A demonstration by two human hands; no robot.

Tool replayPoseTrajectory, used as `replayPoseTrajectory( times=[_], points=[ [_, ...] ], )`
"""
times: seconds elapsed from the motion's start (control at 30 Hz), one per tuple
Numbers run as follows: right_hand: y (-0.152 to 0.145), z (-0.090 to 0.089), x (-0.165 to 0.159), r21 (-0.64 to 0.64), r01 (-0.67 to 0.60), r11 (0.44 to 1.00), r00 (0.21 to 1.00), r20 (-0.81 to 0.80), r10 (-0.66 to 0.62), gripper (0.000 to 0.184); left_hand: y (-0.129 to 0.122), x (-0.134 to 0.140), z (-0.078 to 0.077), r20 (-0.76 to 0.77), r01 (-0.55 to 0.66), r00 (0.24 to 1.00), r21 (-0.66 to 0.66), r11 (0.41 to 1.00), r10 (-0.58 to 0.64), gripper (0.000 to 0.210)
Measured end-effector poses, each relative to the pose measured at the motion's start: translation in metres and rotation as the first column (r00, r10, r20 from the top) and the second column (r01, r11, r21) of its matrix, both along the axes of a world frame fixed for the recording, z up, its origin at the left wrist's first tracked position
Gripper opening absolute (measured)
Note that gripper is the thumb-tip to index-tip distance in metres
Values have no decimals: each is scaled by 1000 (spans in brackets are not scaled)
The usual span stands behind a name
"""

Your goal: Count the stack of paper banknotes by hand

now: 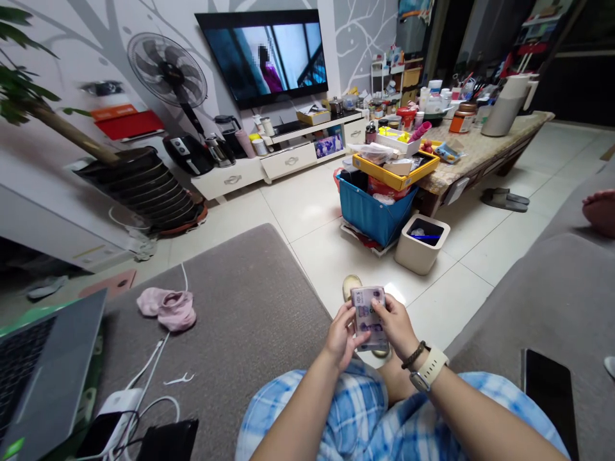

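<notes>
Both hands hold a small purple-printed stack [369, 314], which looks like cards or banknotes; which of the two I cannot tell. It is upright in front of my knees, printed face towards me. My left hand [341, 336] grips its left edge, with the thumb across the lower front. My right hand [396, 325] clasps the right edge, its thumb pressing the upper front. The fingers behind the stack are hidden. A watch [429, 369] and a dark bracelet [414, 356] are on my right wrist. Blue plaid cloth [358, 397] covers my legs below the hands.
Left on the grey sofa [230, 307] are a laptop [57, 378], pink socks [168, 308], white cables and a black wallet-like item [168, 440]. A phone [550, 397] lies right. Ahead stand a bin [421, 246], a blue basket [372, 211] and a cluttered table [509, 131]. Another person's foot [600, 211] shows right.
</notes>
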State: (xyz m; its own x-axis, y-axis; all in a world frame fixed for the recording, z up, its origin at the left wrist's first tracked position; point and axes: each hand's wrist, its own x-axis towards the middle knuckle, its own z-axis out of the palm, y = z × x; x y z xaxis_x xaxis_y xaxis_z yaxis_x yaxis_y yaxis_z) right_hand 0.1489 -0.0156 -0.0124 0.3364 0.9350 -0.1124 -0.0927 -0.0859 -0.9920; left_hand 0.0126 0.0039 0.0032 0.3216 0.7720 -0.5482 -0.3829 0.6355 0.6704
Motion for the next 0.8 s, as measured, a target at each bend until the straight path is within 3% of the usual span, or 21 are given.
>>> replayPoseTrajectory(
  times=[0.2,0.53,0.8],
  points=[
    [-5,-10,-6,-13,49,999,986,-159,-50,51,-4,0,-7,126,68,990,-92,993,-56,29],
    [-12,-11,-10,46,122,991,991,44,-124,55,-14,7,-12,-6,78,997,41,996,-77,38],
    [-15,-7,-10,12,93,996,996,14,-93,57,-14,5,-7,-30,69,997,35,997,-68,37]
  ],
)
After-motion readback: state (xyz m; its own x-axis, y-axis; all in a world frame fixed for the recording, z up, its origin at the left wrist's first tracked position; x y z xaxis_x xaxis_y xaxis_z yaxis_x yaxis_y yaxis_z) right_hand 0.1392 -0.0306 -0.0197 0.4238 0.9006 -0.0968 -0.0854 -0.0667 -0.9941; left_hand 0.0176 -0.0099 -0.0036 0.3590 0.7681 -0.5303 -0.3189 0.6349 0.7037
